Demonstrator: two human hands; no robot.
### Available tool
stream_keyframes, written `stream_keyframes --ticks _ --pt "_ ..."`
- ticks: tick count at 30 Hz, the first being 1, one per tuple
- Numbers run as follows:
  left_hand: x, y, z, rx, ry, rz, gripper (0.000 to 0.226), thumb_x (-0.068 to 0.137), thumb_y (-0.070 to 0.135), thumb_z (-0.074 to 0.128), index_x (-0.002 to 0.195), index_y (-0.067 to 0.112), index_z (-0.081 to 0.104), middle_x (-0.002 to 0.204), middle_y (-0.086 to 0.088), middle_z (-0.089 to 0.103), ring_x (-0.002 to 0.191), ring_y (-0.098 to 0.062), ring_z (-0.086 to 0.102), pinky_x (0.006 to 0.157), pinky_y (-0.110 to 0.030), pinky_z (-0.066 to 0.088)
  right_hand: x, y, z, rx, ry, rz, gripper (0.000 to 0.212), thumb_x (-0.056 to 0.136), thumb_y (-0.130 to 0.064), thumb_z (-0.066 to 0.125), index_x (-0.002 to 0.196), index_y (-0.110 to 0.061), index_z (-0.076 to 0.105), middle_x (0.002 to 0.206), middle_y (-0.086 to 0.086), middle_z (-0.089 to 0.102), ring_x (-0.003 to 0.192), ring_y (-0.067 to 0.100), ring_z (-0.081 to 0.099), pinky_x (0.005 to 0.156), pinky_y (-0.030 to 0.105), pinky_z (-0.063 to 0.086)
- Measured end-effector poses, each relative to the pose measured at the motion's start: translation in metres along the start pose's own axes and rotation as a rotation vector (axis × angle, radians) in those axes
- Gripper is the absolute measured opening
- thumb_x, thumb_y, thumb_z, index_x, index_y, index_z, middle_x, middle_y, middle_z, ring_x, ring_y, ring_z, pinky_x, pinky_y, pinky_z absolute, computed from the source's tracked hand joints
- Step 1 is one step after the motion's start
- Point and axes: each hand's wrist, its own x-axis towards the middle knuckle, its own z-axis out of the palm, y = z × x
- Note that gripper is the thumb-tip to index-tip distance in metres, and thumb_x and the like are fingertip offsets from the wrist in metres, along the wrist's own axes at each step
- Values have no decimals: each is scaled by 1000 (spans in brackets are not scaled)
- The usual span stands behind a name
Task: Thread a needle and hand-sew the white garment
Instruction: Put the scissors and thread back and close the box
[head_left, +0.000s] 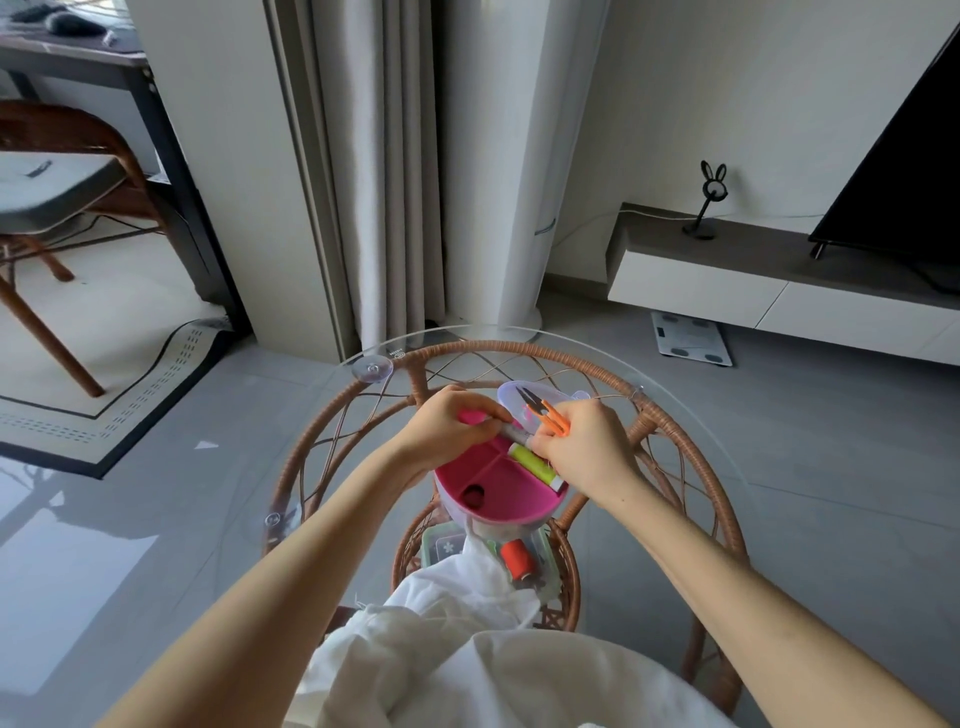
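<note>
Both hands meet over a pink divided tray that sits on the round glass counter with its woven rattan frame. The left hand has its fingers curled and pinches one end of a small pale cylinder. The right hand closes its fingertips on the other end, so the cylinder is held between them just above the tray's far edge. What the cylinder is cannot be told from here. A yellow-green thread spool lies in the tray's right compartment, just below the right hand's fingers, and something dark red sits in the near compartment. Beyond the tray lies a clear lid with orange thread snips resting in it, partly hidden by the right hand. An orange spool shows beneath the tray, near the counter's near side. The white garment is bunched across the lap at the bottom, one fold reaching up beside the orange spool.
</note>
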Motion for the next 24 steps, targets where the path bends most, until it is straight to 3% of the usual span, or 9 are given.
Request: stream_keyframes --ticks 4,8,12,14,15,17,19,21,24 --pt "0 3 -1 -33 -8 2 14 85 10 66 95 16 74 105 -4 67 101 -19 59 87 -30 45 -3 0 -4 -93 34 -86 43 85 -20 67 51 -11 42 46 0 39 46 13 34 41 17 23" --pt "-4 9 0 -119 -28 -87 16 89 10 61 97 18 72 106 1 64 91 -12 56 71 -20 43 -8 6 -17 -47 94 -108 54 85 -34 67 44 -9 43 39 -4 32 43 13 30 47 29 28" --pt "-7 9 -6 -304 -62 -173 25 89 8 60 99 29 69 113 0 64 97 -17 60 78 -25 47 -28 -4 -27 134 62 -103 45 88 -33 65 50 -21 43 39 -11 35 42 4 38 47 14 27" --pt "-9 10 -10 -435 -33 -187 29 89 4 58 105 26 67 119 -5 61 100 -17 60 82 -23 49 -38 -7 -29 211 -12 -28 39 91 -36 58 64 -9 52 50 -10 39 49 3 39 54 19 33" --pt "-11 10 -13 -462 2 -192 29 90 3 56 108 23 66 122 -7 58 97 -15 59 76 -18 50 -40 -7 -30 232 -13 11 39 92 -35 56 67 -5 53 54 -6 40 53 7 40 56 24 35" --pt "-15 10 -15 -451 70 -232 27 93 3 52 113 18 62 121 -9 58 87 -9 57 62 -15 49 -38 5 -30 252 68 127 38 91 -32 56 62 -8 48 54 -2 38 53 13 38 56 29 34" --pt "-21 9 -15 -420 113 -315 24 95 8 50 116 15 60 111 -6 62 81 -9 57 62 -21 48 -30 25 -27 282 147 307 35 90 -30 57 61 -14 47 54 1 43 51 16 40 54 28 34" --pt "-29 7 -14 -395 146 -407 17 96 13 50 108 16 62 98 -4 63 80 -12 58 65 -26 49 -19 40 -20 374 115 508 25 89 -35 60 79 -13 54 64 3 60 43 10 45 45 21 34" --pt "-43 5 -11 -360 125 -467 18 95 13 51 110 18 60 103 -6 63 85 -16 59 68 -30 54 -1 47 -2 640 46 679 40 84 -38 68 108 -8 56 75 9 69 30 2 36 31 16 26"
